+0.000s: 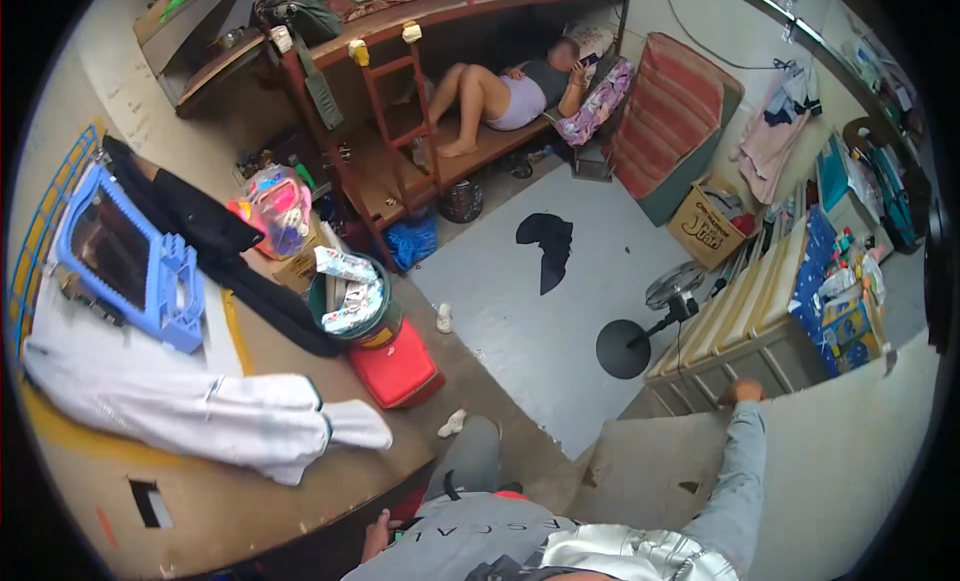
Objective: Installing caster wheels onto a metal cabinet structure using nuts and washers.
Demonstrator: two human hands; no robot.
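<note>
The right hand [742, 392] reaches ahead, its back uppermost and its grip unclear. Behind it the sleeved right arm [745, 471] trails back toward the torso [475, 531]. The left hand [378, 536] sits low, just left of the torso and well apart from the right hand, its finger pose unclear.

A beige panel [835, 446] at lower right is touched at its edge by the right hand [743, 391]; the left hand [377, 534] is partly hidden near the bottom. White clothing [220, 416] is spread at left, black cloth [552, 251] is seen at centre, a reclining person [525, 96] at top.
</note>
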